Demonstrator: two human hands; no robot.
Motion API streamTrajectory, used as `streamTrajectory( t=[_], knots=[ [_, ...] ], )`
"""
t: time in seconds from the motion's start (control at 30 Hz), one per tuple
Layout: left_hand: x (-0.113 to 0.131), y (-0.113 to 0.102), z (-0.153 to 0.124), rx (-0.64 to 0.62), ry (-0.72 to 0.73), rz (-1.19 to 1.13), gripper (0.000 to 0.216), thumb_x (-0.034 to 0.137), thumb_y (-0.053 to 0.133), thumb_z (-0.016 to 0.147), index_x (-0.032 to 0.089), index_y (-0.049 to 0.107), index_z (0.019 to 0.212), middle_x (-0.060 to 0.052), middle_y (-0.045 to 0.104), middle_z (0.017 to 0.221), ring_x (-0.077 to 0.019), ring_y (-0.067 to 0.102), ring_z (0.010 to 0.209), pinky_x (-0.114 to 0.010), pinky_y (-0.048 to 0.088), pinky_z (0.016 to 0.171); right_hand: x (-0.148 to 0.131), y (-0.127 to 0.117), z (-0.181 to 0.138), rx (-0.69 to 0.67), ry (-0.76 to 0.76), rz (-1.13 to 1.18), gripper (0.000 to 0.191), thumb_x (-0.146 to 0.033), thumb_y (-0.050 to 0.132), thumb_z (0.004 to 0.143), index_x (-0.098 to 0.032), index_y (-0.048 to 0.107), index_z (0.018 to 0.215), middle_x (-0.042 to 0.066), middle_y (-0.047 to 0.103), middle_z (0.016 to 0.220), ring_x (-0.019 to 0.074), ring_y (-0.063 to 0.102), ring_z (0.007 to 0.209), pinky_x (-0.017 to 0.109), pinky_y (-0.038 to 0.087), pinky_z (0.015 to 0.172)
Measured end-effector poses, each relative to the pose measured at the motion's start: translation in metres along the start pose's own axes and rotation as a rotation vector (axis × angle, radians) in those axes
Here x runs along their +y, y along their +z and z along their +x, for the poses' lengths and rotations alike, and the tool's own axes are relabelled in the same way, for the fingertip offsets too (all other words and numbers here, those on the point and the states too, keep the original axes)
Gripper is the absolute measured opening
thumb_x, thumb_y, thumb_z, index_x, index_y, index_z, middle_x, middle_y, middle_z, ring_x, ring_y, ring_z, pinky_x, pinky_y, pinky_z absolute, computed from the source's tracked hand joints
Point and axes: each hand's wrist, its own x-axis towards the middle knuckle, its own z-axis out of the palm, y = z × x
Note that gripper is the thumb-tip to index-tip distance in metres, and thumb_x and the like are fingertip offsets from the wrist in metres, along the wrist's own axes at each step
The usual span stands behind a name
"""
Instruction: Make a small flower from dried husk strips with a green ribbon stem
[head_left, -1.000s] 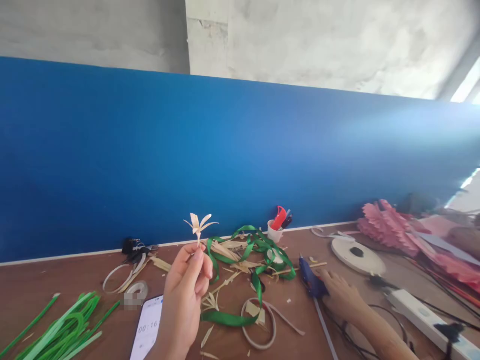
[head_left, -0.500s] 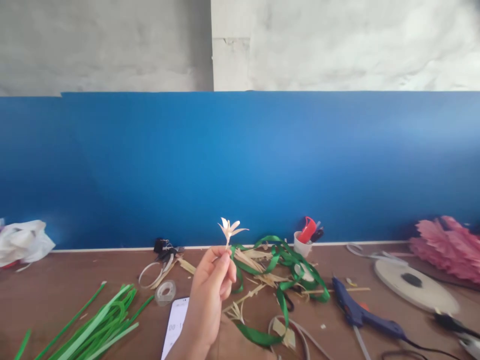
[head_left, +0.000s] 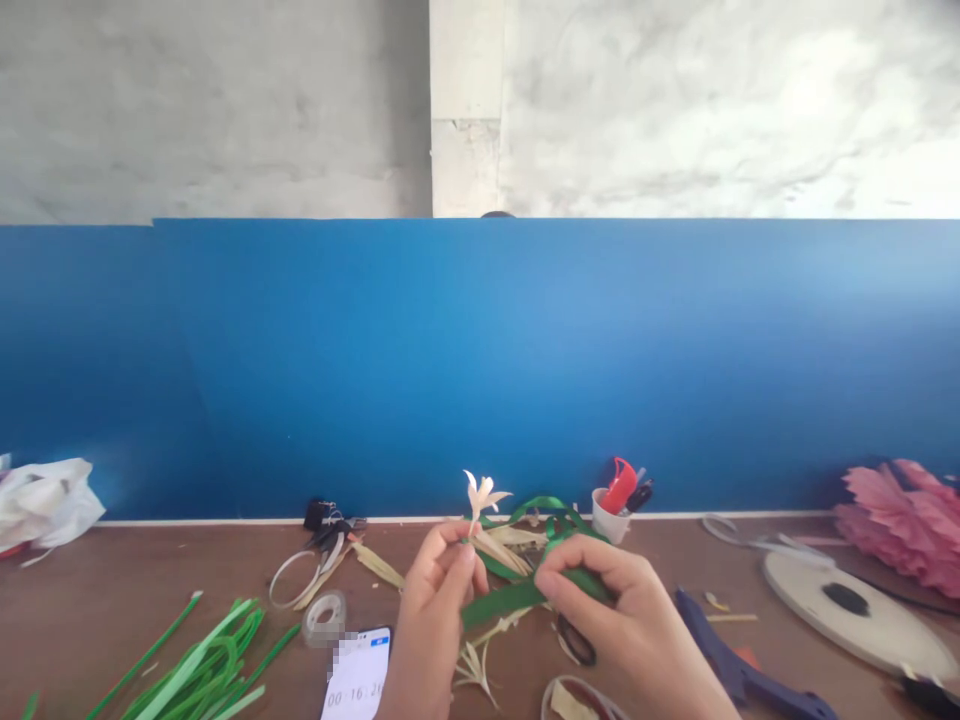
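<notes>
My left hand (head_left: 442,600) pinches the stem of a small cream-coloured artificial flower (head_left: 484,495), which stands upright above the fingertips. Green ribbon (head_left: 502,602) runs from near my left fingers across to my right hand (head_left: 600,600), whose thumb and fingers are closed on it. More of this ribbon loops on the table behind my hands, among pale dried husk strips (head_left: 517,540). Below and between the hands lies another pale husk flower (head_left: 474,668). The lower stem is hidden by my left fingers.
On the left are green pipe cleaners (head_left: 210,660), a tape roll (head_left: 325,615), a phone (head_left: 356,680) and scissors (head_left: 330,535). To the right stand a white cup (head_left: 609,522) with pens, a blue glue gun (head_left: 720,650), a pale disc (head_left: 855,610) and pink paper (head_left: 900,520).
My right hand has come into view and now grips the green ribbon, stretched toward my left hand. The left hand with the flower sits slightly lower and further right in the picture.
</notes>
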Motion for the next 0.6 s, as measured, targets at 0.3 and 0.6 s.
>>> streamTrajectory(
  t=[0.3,0.6],
  knots=[
    [-0.013,-0.002,0.003,-0.092,-0.055,-0.054,0.021,0.029,0.061,0.073,0.018,0.058,0.092,0.004,0.055,0.06,-0.0028,0.023,0.04,-0.016,0.014,0.039,-0.065,0.028,0.03,0.023,0.129,0.309,0.03,-0.046,0.064,0.078,-0.019,0.059,0.068,-0.003,0.051,0.06,0.0123,0.045,0.055,0.022,0.039,0.05],
    [-0.013,0.004,-0.001,0.001,0.025,0.008,0.046,0.065,0.055,0.077,0.019,0.052,0.072,0.005,0.049,0.052,-0.0024,0.02,0.038,-0.016,0.015,0.038,-0.065,0.029,0.033,0.057,0.108,0.286,0.028,-0.045,0.064,0.078,-0.019,0.062,0.068,-0.001,0.058,0.061,0.0146,0.052,0.057,0.023,0.044,0.053]
  ],
)
